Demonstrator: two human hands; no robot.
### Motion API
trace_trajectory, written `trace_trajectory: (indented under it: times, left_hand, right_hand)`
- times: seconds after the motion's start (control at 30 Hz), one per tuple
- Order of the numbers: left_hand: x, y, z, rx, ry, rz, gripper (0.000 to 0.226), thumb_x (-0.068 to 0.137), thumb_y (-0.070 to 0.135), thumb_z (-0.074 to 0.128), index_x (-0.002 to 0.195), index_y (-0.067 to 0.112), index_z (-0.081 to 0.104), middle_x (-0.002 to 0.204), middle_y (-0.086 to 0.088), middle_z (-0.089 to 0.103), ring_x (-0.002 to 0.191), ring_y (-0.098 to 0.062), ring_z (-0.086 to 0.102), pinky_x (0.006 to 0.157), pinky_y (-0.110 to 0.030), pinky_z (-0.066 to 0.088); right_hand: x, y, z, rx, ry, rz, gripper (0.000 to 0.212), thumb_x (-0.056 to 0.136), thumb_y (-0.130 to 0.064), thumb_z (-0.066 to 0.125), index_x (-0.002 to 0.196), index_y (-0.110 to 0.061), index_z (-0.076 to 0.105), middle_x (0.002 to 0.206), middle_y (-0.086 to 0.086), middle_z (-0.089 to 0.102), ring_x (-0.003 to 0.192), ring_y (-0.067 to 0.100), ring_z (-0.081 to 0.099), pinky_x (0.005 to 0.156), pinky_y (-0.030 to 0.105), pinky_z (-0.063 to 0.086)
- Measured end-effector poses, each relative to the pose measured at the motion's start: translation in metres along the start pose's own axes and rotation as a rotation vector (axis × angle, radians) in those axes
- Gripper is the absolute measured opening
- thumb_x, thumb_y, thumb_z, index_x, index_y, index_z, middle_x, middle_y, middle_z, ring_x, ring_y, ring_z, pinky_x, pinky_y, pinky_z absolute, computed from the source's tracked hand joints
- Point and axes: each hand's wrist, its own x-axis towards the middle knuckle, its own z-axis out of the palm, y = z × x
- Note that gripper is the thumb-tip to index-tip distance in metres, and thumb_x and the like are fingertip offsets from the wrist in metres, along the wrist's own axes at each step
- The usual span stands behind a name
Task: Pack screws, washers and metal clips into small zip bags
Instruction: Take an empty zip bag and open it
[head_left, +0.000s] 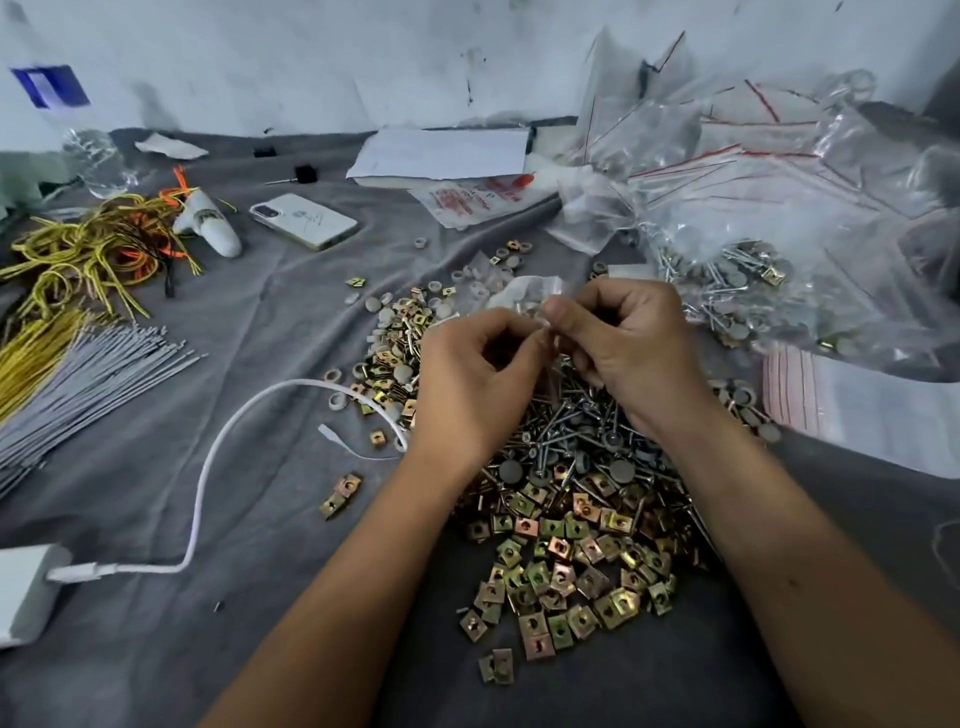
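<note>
Metal clips (566, 561) lie below hands (631, 345) pinching a zip bag (524, 293).

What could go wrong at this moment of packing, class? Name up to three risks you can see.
1. Both hands, left and right, pinch one small bag above the screws; a loose grip could likely spill its contents back into the pile.
2. Clips, screws and washers lie mixed, so a wrong count could go in.
3. The cable runs beside the parts and could snag a wrist.
</note>
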Motion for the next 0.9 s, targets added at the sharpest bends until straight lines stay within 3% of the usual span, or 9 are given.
trace_trajectory:
  times: [0.13, 0.27, 0.33, 0.43, 0.5, 0.57, 0.67, 0.8, 0.9]
  left_hand:
    - [0.003, -0.001, -0.001, -0.016, -0.003, -0.045, 0.02, 0.099, 0.009, 0.066, 0.08, 0.006, 0.075, 0.065, -0.005, 0.074, 0.054, -0.02, 0.072, 0.056, -0.039, 0.061]
    - [0.0, 0.0, 0.001, 0.127, 0.076, 0.072, 0.02, 0.097, 0.011, 0.067, 0.078, 0.008, 0.071, 0.059, 0.0, 0.069, 0.049, -0.013, 0.066, 0.047, -0.031, 0.053]
    - [0.001, 0.001, -0.003, 0.218, 0.158, 0.112, 0.018, 0.094, 0.013, 0.068, 0.077, 0.012, 0.07, 0.061, 0.003, 0.068, 0.05, -0.012, 0.064, 0.047, -0.031, 0.051]
    - [0.011, -0.002, -0.023, 0.273, 0.418, 0.059, 0.012, 0.088, 0.016, 0.066, 0.079, 0.022, 0.069, 0.065, 0.011, 0.066, 0.054, -0.004, 0.06, 0.052, -0.02, 0.046]
    - [0.014, -0.004, -0.033, 0.232, 0.495, 0.05, 0.012, 0.088, 0.016, 0.067, 0.08, 0.024, 0.069, 0.067, 0.014, 0.067, 0.056, -0.004, 0.059, 0.054, -0.021, 0.046]
    - [0.01, -0.002, -0.029, 0.247, 0.379, 0.104, 0.01, 0.091, 0.013, 0.07, 0.084, 0.02, 0.074, 0.072, 0.01, 0.07, 0.06, -0.005, 0.064, 0.058, -0.023, 0.052]
    - [0.002, 0.001, -0.011, 0.317, 0.158, 0.198, 0.007, 0.091, 0.008, 0.073, 0.086, 0.008, 0.077, 0.074, 0.002, 0.073, 0.064, -0.009, 0.067, 0.062, -0.028, 0.056]
    - [0.002, -0.001, -0.008, 0.277, 0.137, 0.171, 0.005, 0.091, 0.009, 0.075, 0.089, 0.008, 0.078, 0.077, 0.001, 0.073, 0.07, -0.011, 0.067, 0.067, -0.029, 0.055]
    - [0.003, -0.002, -0.01, 0.254, 0.106, 0.134, 0.008, 0.094, 0.012, 0.074, 0.087, 0.01, 0.077, 0.072, 0.004, 0.071, 0.067, -0.011, 0.066, 0.064, -0.026, 0.052]
  right_hand:
    - [0.001, -0.001, 0.001, -0.038, -0.005, -0.033, 0.033, 0.084, -0.036, 0.082, 0.069, -0.011, 0.068, 0.049, 0.004, 0.056, 0.038, 0.015, 0.043, 0.037, 0.02, 0.033]
    - [-0.001, -0.003, 0.0, -0.104, -0.04, -0.092, 0.031, 0.085, -0.033, 0.082, 0.072, -0.01, 0.067, 0.05, 0.001, 0.055, 0.04, 0.012, 0.044, 0.039, 0.021, 0.034]
    - [-0.002, -0.005, -0.001, -0.238, -0.037, -0.143, 0.026, 0.086, -0.029, 0.082, 0.07, -0.015, 0.067, 0.053, -0.005, 0.057, 0.045, 0.007, 0.046, 0.043, 0.021, 0.037]
    - [-0.003, -0.01, -0.009, -0.451, 0.049, -0.205, 0.028, 0.089, -0.024, 0.079, 0.07, -0.01, 0.065, 0.06, -0.003, 0.06, 0.05, 0.005, 0.049, 0.049, 0.019, 0.039]
    - [-0.005, -0.012, -0.013, -0.409, 0.092, -0.211, 0.032, 0.092, -0.027, 0.076, 0.072, -0.005, 0.065, 0.059, -0.001, 0.058, 0.05, 0.006, 0.047, 0.048, 0.02, 0.039]
    - [-0.009, -0.016, -0.006, -0.3, 0.03, -0.155, 0.042, 0.091, -0.045, 0.071, 0.079, -0.005, 0.067, 0.06, 0.001, 0.059, 0.049, 0.01, 0.049, 0.044, 0.024, 0.042]
    - [-0.011, -0.014, 0.011, -0.449, -0.056, -0.147, 0.049, 0.087, -0.059, 0.064, 0.08, -0.011, 0.07, 0.062, 0.003, 0.062, 0.051, 0.017, 0.053, 0.046, 0.028, 0.042]
    - [-0.006, -0.009, 0.012, -0.464, -0.029, -0.16, 0.029, 0.096, -0.036, 0.069, 0.079, -0.015, 0.075, 0.058, 0.004, 0.062, 0.05, 0.015, 0.055, 0.048, 0.035, 0.041]
    - [-0.005, -0.006, 0.007, -0.429, -0.05, -0.197, 0.026, 0.099, -0.027, 0.068, 0.074, -0.019, 0.071, 0.056, -0.005, 0.059, 0.049, 0.003, 0.05, 0.047, 0.026, 0.038]
